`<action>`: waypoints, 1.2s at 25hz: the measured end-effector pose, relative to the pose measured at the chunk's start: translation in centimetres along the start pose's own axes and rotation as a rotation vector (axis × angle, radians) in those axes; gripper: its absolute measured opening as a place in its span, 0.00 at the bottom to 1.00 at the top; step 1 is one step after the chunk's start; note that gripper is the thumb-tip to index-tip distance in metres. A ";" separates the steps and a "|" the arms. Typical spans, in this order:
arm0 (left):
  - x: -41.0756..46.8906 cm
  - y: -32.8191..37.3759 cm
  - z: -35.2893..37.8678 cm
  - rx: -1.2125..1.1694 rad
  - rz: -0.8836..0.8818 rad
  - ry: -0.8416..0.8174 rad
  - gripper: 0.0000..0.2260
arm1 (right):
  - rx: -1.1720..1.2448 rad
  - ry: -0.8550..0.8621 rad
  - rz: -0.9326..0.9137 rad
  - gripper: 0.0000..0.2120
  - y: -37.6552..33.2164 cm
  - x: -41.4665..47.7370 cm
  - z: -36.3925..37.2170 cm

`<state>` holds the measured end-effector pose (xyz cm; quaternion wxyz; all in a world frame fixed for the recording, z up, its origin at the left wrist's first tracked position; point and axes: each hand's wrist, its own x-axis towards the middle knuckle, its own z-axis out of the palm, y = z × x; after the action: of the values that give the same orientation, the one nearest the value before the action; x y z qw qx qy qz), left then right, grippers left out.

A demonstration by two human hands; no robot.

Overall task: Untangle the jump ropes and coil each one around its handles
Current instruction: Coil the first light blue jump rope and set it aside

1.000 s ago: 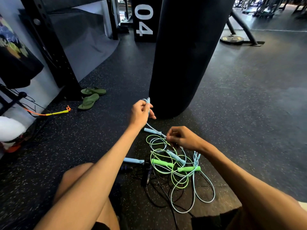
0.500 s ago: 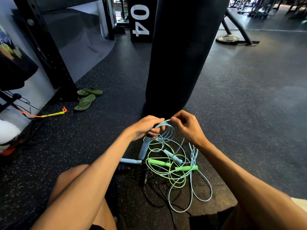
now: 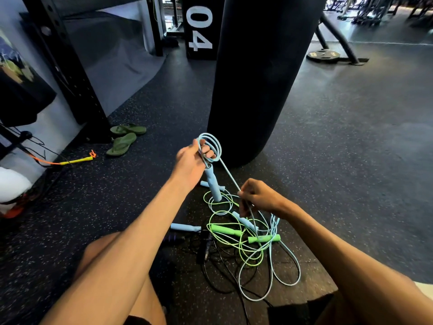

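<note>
Blue rope [image 3: 228, 177] runs taut from small loops pinched in the raised left hand [image 3: 191, 163], its handle [image 3: 213, 184] dangling below, to the right hand [image 3: 259, 198] pinching it lower, over the blue-green tangle [image 3: 248, 242] on the floor [image 3: 351, 160] by the punching bag [image 3: 257, 78].

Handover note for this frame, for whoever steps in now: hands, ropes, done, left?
Left hand grips a few light blue rope loops above one hanging blue handle. Right hand pinches the same rope's strand lower down.
Green rope, black rope and other blue handles lie tangled on the floor.
Done: first blue loops gathered. Left: free that rope, finish its coil, then the others.
</note>
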<state>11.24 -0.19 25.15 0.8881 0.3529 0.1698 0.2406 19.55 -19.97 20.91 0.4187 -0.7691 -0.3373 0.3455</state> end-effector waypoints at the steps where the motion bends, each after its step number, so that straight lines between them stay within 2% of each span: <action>1: 0.1 0.0 -0.1 0.023 0.041 0.062 0.12 | 0.006 -0.038 0.007 0.06 -0.1 -0.2 0.1; 3: 0.1 0.0 -0.1 0.115 0.119 0.140 0.12 | 0.016 -0.112 -0.003 0.05 -0.5 -0.6 0.3; 5: 0.2 -0.4 -0.2 0.275 0.178 0.132 0.11 | -0.022 -0.159 -0.059 0.05 -0.9 -0.6 0.5; 9: 0.3 -1.3 -0.7 0.696 0.262 0.048 0.06 | -0.097 -0.098 -0.215 0.05 -1.6 -0.3 0.2; 13: -0.6 -1.9 -0.8 1.162 0.156 -0.124 0.06 | -0.119 0.078 -0.341 0.04 -2.4 -0.6 -0.8; 15: -1.5 -2.2 -0.2 1.234 0.026 -0.254 0.07 | -0.131 0.185 -0.378 0.04 -2.7 -0.7 -1.2; 19: -2.5 -2.7 0.7 1.074 -0.226 -0.454 0.16 | -0.061 0.391 -0.418 0.04 -2.7 -0.4 -2.2; 22: -2.7 -2.3 1.1 0.934 -0.298 -0.496 0.20 | -0.022 0.449 -0.411 0.08 -2.4 -0.3 -2.2; 27: -2.3 -1.5 1.2 0.500 -0.353 -0.503 0.18 | 0.037 0.395 -0.284 0.20 -1.9 0.2 -1.8; 30: -1.6 -0.7 1.1 0.142 -0.316 -0.427 0.15 | 0.067 0.302 -0.163 0.11 -1.4 0.5 -1.5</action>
<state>10.64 -2.11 25.60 0.9033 0.4261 0.0482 0.0069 20.68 -19.55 22.63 0.5165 -0.7681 -0.3200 0.2021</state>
